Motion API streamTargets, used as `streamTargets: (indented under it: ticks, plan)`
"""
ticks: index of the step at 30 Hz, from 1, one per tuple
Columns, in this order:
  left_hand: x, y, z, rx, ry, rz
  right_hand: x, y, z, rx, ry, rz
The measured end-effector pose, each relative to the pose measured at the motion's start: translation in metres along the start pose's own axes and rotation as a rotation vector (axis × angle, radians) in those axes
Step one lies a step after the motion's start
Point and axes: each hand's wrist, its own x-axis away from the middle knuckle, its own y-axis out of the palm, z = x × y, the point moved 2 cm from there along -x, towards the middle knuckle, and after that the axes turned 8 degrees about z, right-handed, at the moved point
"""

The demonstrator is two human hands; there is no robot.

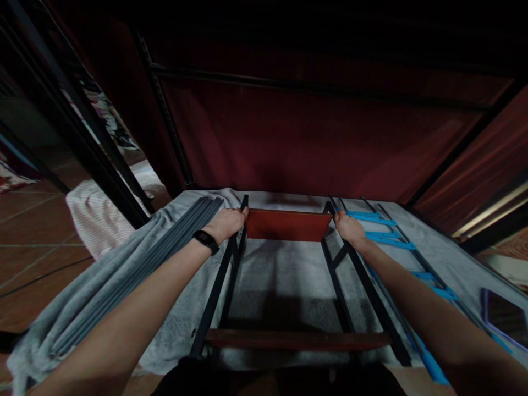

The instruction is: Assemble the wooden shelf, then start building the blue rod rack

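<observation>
A dark metal frame (218,286) with two side rails lies in front of me on a grey cloth. Across its far end stands a reddish-brown board (289,225), and a darker board (297,340) spans the near end. My left hand (229,223), with a black band on the wrist, is closed round the far left corner of the frame, by the board's end. My right hand (348,226) is closed round the far right corner in the same way. The fingertips of both hands are partly hidden.
A bundle of grey tubes (144,269) lies left of the frame. Dark rails with blue pieces (390,239) lie to the right, near a phone (505,316). All rest on the grey cloth (177,324). Behind hangs a dark red curtain (289,137) with black bars.
</observation>
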Motion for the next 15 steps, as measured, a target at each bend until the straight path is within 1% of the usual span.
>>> streamTargets:
  ticks: [5, 11, 15]
  plan:
    - [-0.0012, -0.0015, 0.0016, -0.001, -0.01, -0.011, -0.0004, 0.0001, 0.0012, -0.023, -0.002, 0.006]
    - [-0.0052, 0.0031, 0.0006, 0.024, -0.038, -0.012, -0.0008, -0.0003, 0.0009, -0.033, -0.013, 0.002]
    - [-0.0076, 0.0064, -0.0011, 0.019, -0.022, -0.007, -0.0017, -0.0003, 0.0004, -0.037, -0.011, 0.003]
